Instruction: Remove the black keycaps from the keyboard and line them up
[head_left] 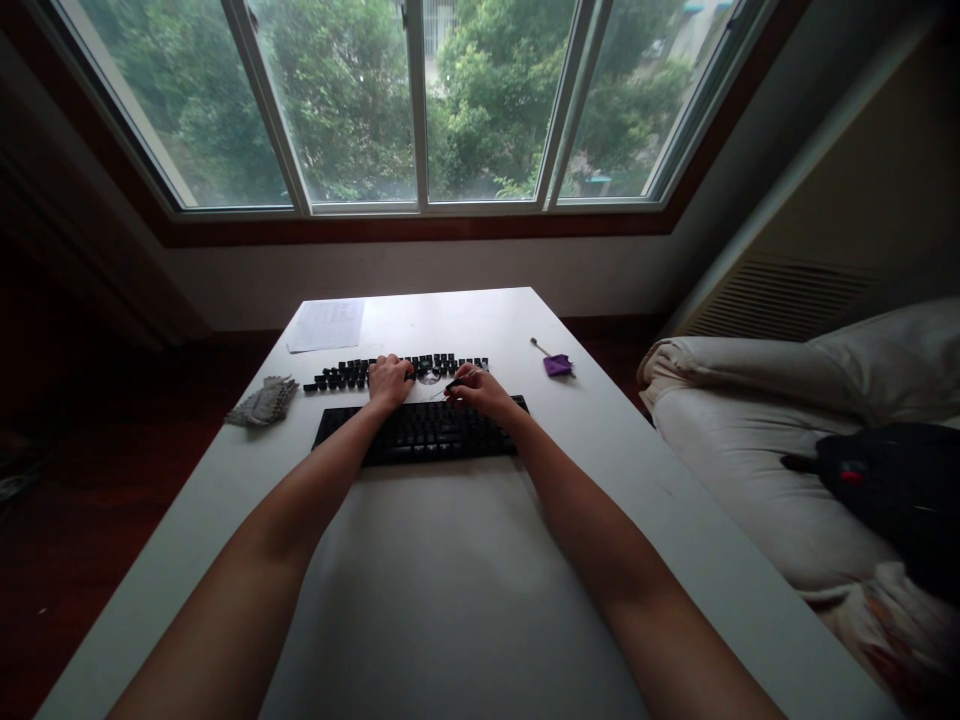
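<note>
A black keyboard (442, 432) lies on the white table under my wrists. Behind it stand rows of loose black keycaps (341, 376). My left hand (388, 382) rests among these keycaps, fingers curled, with a small black keycap at its thumb and fingertips. Just above the keyboard's far edge, my right hand (480, 390) pinches what looks like a keycap puller (452, 385), small and dark with thin wires; its details are too small to make out. Between both hands sits a small, shiny, round clear dish (429, 377).
A crumpled grey cloth (264, 401) lies at the table's left edge, and a sheet of paper (327, 325) at the far left corner. Right of the keycaps are a purple pouch (558, 366) and a thin brush-like stick (538, 346). A beige sofa (750, 440) flanks the table (465, 580).
</note>
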